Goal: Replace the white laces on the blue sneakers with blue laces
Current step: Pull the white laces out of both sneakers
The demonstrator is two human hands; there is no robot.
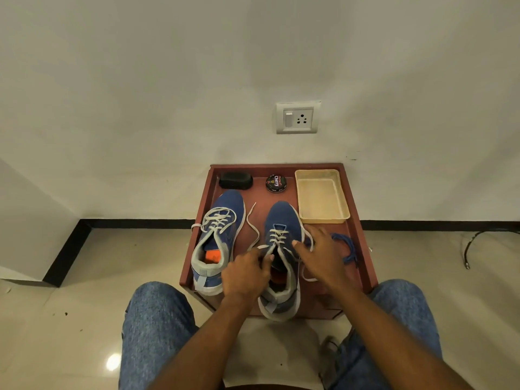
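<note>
Head view: on the reddish-brown wooden table [363, 243], the white lace [254, 229] of the right blue mesh sneaker [282, 220] is pinched by the left hand [247, 273], while the right hand [320, 254] rests spread on its far side. The lace is probably best drawn out eyelet by eyelet, the sneaker being steadied.

Black brush [235, 180], polish tin [276, 183], beige tray [321, 218] — all along the wall.

- Two blue sneakers, left [218, 240] and right [281, 257], are set on a reddish table [363, 249], both threaded with white laces [277, 235].
- A lace end is pinched by the left hand [247, 273]; the right hand [320, 254] is held over the right sneaker.
- Blue laces [347, 247] are laid just beside it.
- A cream tray [322, 195], polish tin [276, 183] and black brush [235, 180] are placed behind.
</note>
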